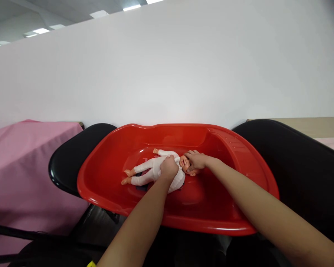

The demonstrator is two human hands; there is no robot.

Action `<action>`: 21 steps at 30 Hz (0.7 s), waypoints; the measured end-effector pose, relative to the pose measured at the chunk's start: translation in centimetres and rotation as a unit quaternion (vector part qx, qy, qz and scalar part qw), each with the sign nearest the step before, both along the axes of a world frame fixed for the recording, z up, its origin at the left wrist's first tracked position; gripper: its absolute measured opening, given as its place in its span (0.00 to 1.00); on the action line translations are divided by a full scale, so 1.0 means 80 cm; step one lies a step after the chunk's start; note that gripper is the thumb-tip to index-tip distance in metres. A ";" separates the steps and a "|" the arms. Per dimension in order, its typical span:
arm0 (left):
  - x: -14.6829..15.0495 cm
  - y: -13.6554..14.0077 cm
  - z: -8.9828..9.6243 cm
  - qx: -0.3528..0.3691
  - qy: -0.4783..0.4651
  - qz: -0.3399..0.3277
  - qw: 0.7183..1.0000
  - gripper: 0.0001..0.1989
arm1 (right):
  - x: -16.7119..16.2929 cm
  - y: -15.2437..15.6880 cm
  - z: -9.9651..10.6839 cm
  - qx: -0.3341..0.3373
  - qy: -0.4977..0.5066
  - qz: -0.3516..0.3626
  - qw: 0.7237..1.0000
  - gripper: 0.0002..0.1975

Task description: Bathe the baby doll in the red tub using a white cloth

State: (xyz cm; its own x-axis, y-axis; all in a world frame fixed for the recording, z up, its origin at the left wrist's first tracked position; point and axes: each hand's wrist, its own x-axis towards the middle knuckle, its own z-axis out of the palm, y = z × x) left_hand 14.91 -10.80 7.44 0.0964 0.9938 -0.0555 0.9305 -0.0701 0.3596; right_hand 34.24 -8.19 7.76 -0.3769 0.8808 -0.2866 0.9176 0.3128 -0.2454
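A baby doll (146, 172) in white clothes lies on its back in a red baby bathtub (114, 163), its feet to the left and its head to the right. My left hand (169, 167) is closed in a fist on the doll's chest; whatever its fingers hold is hidden. My right hand (197, 159) cups the top of the doll's head from the right, with fingers and thumb on either side of the forehead and covering part of the face. Dark and reddish patches show on the tub floor beneath the doll.
The tub rests between a black rounded surface (65, 163) on the left and a larger black one (289, 159) on the right. Behind it stands a white partition (167, 66). Pink cloth (36, 167) drapes a table at the far left.
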 end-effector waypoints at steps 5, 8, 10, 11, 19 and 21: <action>-0.005 0.002 0.000 0.022 0.000 0.014 1.000 0.14 | 0.001 0.003 -0.003 0.000 -0.001 -0.003 1.000 0.41; -0.006 0.004 0.001 0.040 0.007 0.033 0.999 0.14 | 0.001 0.003 -0.003 0.000 -0.003 -0.004 1.000 0.42; -0.005 0.005 0.002 0.079 0.006 0.049 0.996 0.14 | 0.000 0.003 -0.003 0.002 -0.003 -0.005 1.000 0.42; -0.005 0.005 0.002 0.105 0.001 0.054 0.993 0.15 | 0.000 0.002 -0.003 0.003 -0.003 -0.005 1.000 0.42; 0.000 0.010 -0.009 0.106 -0.063 -0.036 0.992 0.15 | 0.000 0.001 -0.002 0.003 -0.004 -0.003 1.000 0.43; 0.001 0.009 -0.010 0.068 -0.064 -0.086 0.992 0.13 | 0.000 0.000 -0.001 0.003 -0.004 -0.001 1.000 0.43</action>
